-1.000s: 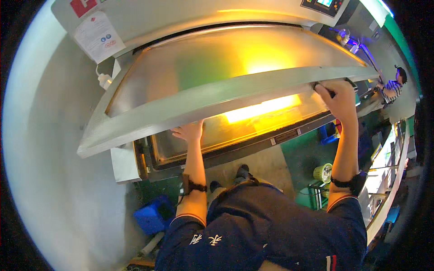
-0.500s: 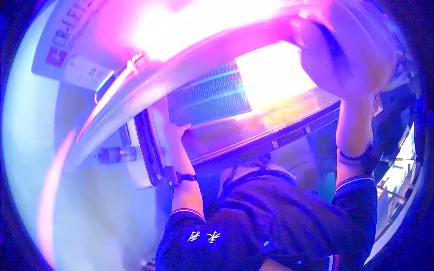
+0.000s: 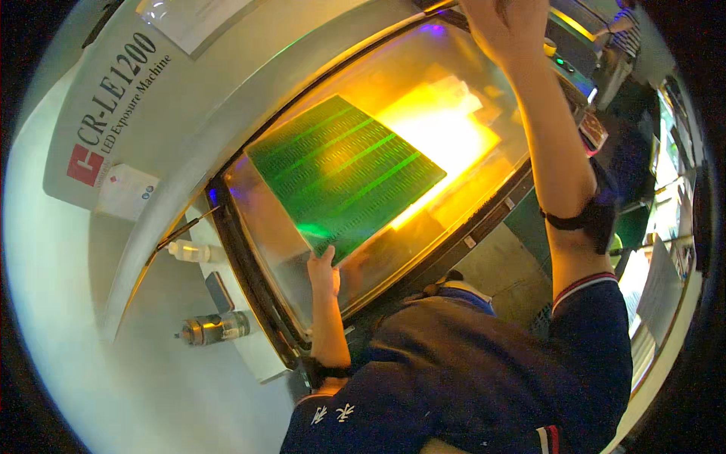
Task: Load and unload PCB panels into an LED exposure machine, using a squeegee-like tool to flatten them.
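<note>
A green printed circuit board panel point(image 3: 340, 170) with rows of small marks lies at a slant over the glossy bed of a large exposure machine. Gripped at its near corner by my left hand point(image 3: 324, 274), the panel has my thumb on top; the fingers beneath are hidden. Beside its right edge, a bright yellow-white glow point(image 3: 446, 125) washes out the bed. My right hand point(image 3: 508, 29) reaches up by the far right end of the raised lid point(image 3: 249, 98). Its fingertips run past the picture's top edge, so whether it grips the lid cannot be made out.
A dark frame point(image 3: 249, 265) borders the bed. On a white ledge at left are a clear jar point(image 3: 215, 328), a small pale bottle point(image 3: 189, 251) and a dark phone-like slab point(image 3: 220, 292). A person in a striped top point(image 3: 625, 34) stands at far right.
The purple-pink glare has gone and colours look natural. The lid stands higher, uncovering more bed. My left hand is nearer me with the panel's corner; my right hand is farther up and left.
</note>
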